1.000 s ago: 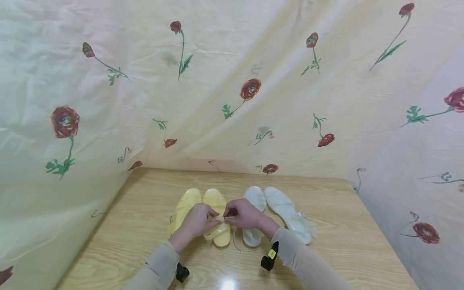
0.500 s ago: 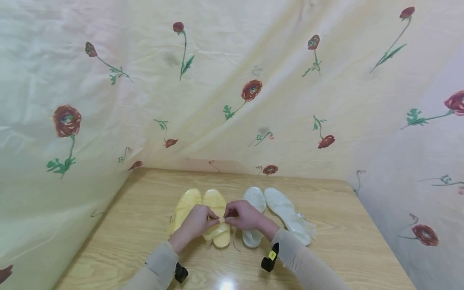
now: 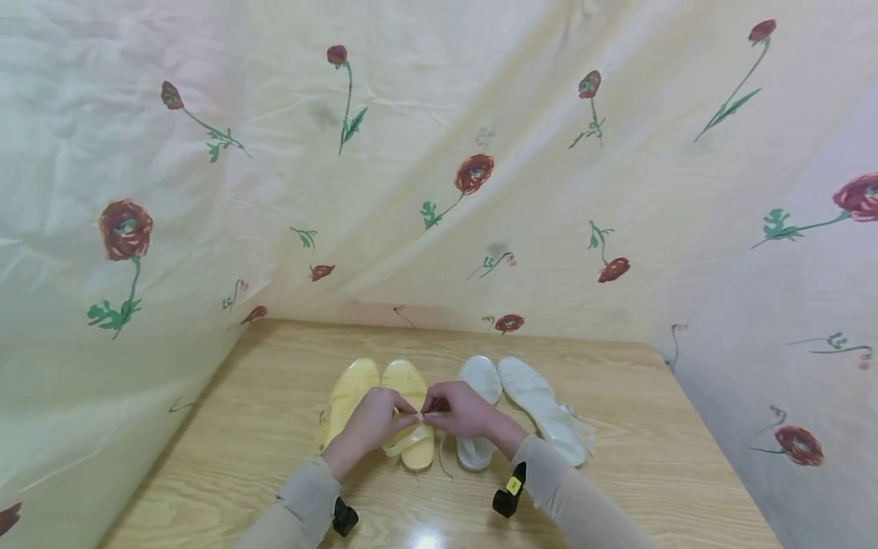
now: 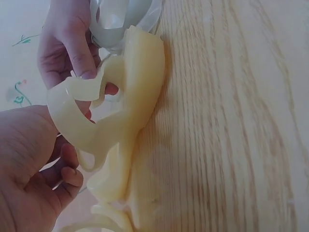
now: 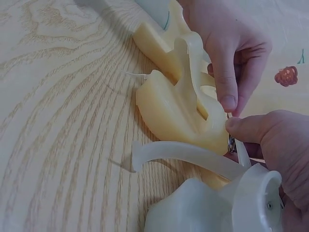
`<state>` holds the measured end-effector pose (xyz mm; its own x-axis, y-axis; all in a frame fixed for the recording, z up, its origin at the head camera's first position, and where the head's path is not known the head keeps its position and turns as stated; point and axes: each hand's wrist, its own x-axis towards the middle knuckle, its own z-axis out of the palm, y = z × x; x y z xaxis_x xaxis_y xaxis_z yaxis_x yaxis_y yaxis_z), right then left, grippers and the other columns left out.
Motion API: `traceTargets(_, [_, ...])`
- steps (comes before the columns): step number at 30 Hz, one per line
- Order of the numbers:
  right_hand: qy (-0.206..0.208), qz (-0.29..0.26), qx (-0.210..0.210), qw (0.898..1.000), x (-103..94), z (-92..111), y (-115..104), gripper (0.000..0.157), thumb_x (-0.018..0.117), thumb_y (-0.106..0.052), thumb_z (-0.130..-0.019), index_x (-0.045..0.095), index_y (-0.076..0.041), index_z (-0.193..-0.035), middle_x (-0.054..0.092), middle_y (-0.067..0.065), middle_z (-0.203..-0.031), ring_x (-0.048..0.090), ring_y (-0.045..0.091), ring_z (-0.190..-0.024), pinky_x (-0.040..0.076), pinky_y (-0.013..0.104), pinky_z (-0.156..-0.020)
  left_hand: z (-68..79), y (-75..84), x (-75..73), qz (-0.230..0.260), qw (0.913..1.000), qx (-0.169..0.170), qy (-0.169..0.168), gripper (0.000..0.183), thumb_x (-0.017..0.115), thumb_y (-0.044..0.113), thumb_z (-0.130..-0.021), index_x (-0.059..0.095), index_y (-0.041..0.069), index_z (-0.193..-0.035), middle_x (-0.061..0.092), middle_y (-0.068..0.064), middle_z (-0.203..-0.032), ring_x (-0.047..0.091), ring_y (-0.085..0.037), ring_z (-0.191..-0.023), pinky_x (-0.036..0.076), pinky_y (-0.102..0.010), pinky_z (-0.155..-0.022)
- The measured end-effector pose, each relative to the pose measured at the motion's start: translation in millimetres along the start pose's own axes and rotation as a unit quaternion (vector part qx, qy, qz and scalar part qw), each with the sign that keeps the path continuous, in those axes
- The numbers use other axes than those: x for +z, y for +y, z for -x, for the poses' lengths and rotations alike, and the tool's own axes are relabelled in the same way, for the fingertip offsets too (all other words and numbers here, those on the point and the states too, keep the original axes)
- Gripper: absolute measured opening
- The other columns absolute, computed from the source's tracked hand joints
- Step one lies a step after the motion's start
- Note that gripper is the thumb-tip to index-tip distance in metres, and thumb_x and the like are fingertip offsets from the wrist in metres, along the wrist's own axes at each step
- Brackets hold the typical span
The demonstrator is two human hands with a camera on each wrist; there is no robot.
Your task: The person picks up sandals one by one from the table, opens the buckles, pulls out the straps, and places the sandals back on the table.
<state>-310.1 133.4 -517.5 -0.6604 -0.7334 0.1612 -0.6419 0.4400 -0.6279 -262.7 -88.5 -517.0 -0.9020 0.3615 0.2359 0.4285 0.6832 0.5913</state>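
Two yellow jelly sandals stand side by side on the wooden table. Over the right-hand yellow sandal (image 3: 403, 375), both hands meet fingertip to fingertip. My left hand (image 3: 373, 417) pinches the sandal's strap, thumb and forefinger together, as the right wrist view shows. From the other side my right hand (image 3: 461, 409) pinches at a small metal buckle (image 5: 231, 144) on the strap. The buckle is partly covered by the fingertips. In the left wrist view the yellow strap (image 4: 62, 107) arches up from the sole between the hands. The other yellow sandal (image 3: 355, 379) lies partly behind the left hand.
Two whitish sandals stand to the right, the nearer white sandal (image 3: 480, 371) partly behind the right hand and the farther white sandal (image 3: 538, 396) angled outward. A pale loose strap (image 5: 188, 151) curves beside the yellow sole. Flowered cloth (image 3: 411, 191) hangs behind the table (image 3: 617, 427).
Both hands stay at the buckle, with only tiny shifts of the fingertips. The sandals hold their places; the head view moves slightly.
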Motion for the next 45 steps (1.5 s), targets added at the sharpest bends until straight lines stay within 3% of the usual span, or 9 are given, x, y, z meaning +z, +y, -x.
traceTargets(5, [0.004,0.007,0.004,1.000,-0.5,2.1,0.2,0.006,0.079,-0.009,-0.093,0.073,-0.011,-0.094,0.077,0.001,-0.097,0.074,0.009,-0.092,0.060,0.023,-0.084,3.3,-1.0,-2.9,0.002,1.0000,0.004,-0.001,0.007,0.084,0.016,-0.092,0.085,0.009,-0.093,0.084,-0.006,-0.093,0.074,-0.013,-0.077,0.056,-0.021,-0.066])
traceTargets(8, [0.007,0.010,0.006,1.000,-0.4,2.4,-0.2,0.006,0.079,-0.008,-0.093,0.073,-0.011,-0.094,0.077,0.000,-0.096,0.073,0.009,-0.091,0.060,0.023,-0.084,4.9,-2.1,-5.1,-0.007,1.0000,-0.003,0.002,0.007,0.083,0.016,-0.093,0.085,0.010,-0.094,0.084,-0.005,-0.094,0.074,-0.012,-0.079,0.056,-0.021,-0.068])
traceTargets(14, [0.007,0.001,0.001,1.000,1.3,0.1,-3.8,0.005,0.080,-0.009,-0.094,0.075,-0.010,-0.095,0.077,0.002,-0.096,0.072,0.006,-0.089,0.061,0.023,-0.083,4.1,-1.7,-6.6,-0.010,0.9999,-0.012,0.004,0.016,0.084,0.022,-0.092,0.085,0.009,-0.101,0.083,-0.009,-0.101,0.049,-0.003,-0.058,0.047,-0.020,-0.058])
traceTargets(18, [0.006,-0.006,0.000,1.000,3.3,-1.3,-4.7,0.004,0.079,-0.009,-0.094,0.075,-0.010,-0.096,0.077,0.002,-0.096,0.071,0.005,-0.089,0.061,0.024,-0.083,2.9,-1.4,-5.8,-0.023,0.9997,-0.010,0.003,0.013,0.085,0.022,-0.092,0.086,0.011,-0.099,0.084,-0.006,-0.099,0.056,0.001,-0.062,0.047,-0.018,-0.058])
traceTargets(25, [0.010,-0.011,-0.006,1.000,3.6,-0.1,-3.3,0.005,0.079,-0.009,-0.094,0.074,-0.009,-0.094,0.076,0.001,-0.094,0.071,0.006,-0.088,0.062,0.026,-0.082,6.4,-5.5,-5.5,-0.020,0.9997,-0.015,-0.003,0.009,0.084,0.022,-0.093,0.086,0.014,-0.096,0.084,-0.003,-0.098,0.070,-0.005,-0.076,0.054,-0.020,-0.067])
traceTargets(30, [0.016,-0.010,-0.007,1.000,3.3,1.1,-0.6,0.007,0.078,-0.008,-0.095,0.072,-0.012,-0.093,0.076,0.000,-0.094,0.070,0.004,-0.087,0.061,0.022,-0.080,7.7,-6.3,-7.7,-0.014,0.9998,-0.011,0.006,0.006,0.084,0.020,-0.093,0.086,0.015,-0.096,0.084,-0.002,-0.098,0.070,-0.007,-0.075,0.054,-0.021,-0.066])
traceTargets(36, [0.014,-0.003,-0.010,1.000,3.0,0.3,1.1,0.006,0.079,-0.010,-0.095,0.073,-0.011,-0.094,0.075,-0.001,-0.093,0.069,0.003,-0.086,0.060,0.021,-0.080,5.7,-3.1,-7.8,-0.010,0.9997,-0.021,0.005,0.010,0.082,0.021,-0.094,0.086,0.013,-0.097,0.084,-0.004,-0.099,0.053,0.001,-0.057,0.049,-0.019,-0.058])
traceTargets(40, [0.013,-0.004,-0.007,1.000,2.4,1.1,0.1,0.006,0.080,-0.012,-0.095,0.074,-0.010,-0.095,0.075,-0.001,-0.093,0.069,0.003,-0.086,0.061,0.023,-0.080,3.1,-0.5,-5.5,-0.022,0.9995,-0.021,-0.001,0.015,0.082,0.025,-0.094,0.085,0.012,-0.101,0.084,-0.005,-0.099,0.050,0.002,-0.055,0.047,-0.018,-0.055])
traceTargets(45, [0.012,-0.007,-0.009,1.000,1.5,2.4,-1.0,0.006,0.079,-0.012,-0.095,0.074,-0.008,-0.095,0.076,0.001,-0.093,0.070,0.005,-0.087,0.061,0.024,-0.080,2.4,1.8,-5.4,-0.031,0.9992,-0.024,-0.010,0.013,0.083,0.027,-0.094,0.085,0.014,-0.098,0.084,-0.002,-0.099,0.067,-0.004,-0.069,0.052,-0.020,-0.061])
